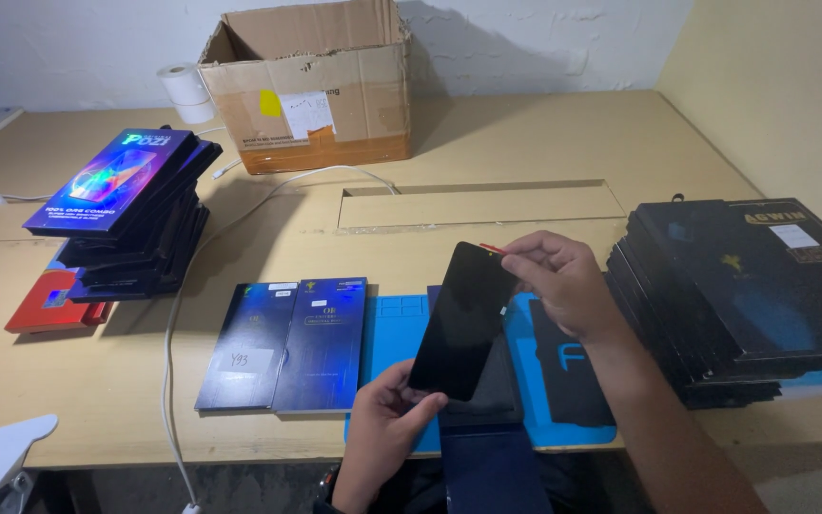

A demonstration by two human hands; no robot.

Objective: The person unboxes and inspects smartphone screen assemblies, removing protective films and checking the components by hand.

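Left hand (384,424) grips the black phone screen (463,319) by its bottom end, tilted up over the blue mat (401,328) at the table's (525,143) front edge. Right hand (563,278) pinches a small red tab (493,248) at its top corner — best pulled slow and low. Boxes crowd both sides — flat blue boxes (287,345) left, black stack (753,286) right.

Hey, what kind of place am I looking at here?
Probably a phone repair or parts workbench. The left hand and right hand hold a bare black phone screen over a blue work mat, with stacks of flat boxes on the wooden table.
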